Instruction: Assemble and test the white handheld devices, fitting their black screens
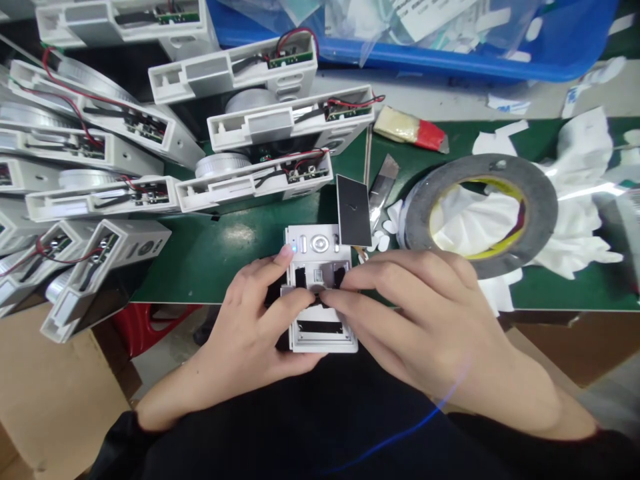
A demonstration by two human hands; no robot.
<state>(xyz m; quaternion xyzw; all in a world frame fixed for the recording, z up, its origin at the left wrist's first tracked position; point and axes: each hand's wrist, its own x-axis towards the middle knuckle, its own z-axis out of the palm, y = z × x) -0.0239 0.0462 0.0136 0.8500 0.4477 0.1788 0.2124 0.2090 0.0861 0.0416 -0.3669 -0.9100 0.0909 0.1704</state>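
Note:
A white camera housing (320,340) is held at the table's front edge, its inner face with black strips turned up. My left hand (260,313) is closed around its left side, with one finger by the buttons and the thumb reaching over the middle. From the right, my right hand (415,307) has its fingertips pressed together inside the housing, meeting the left thumb. Whatever small dark piece lies between those fingertips is too hidden to name. A dark flat screen panel (355,210) stands at the housing's upper right corner.
Several open white camera bodies (260,180) with red wires fill the left. A grey tape roll (530,220) lies right, among white paper scraps. Behind the housing are a knife blade (384,183) and a red-ended taped tool (413,130). A blue tray (450,63) holds plastic bags.

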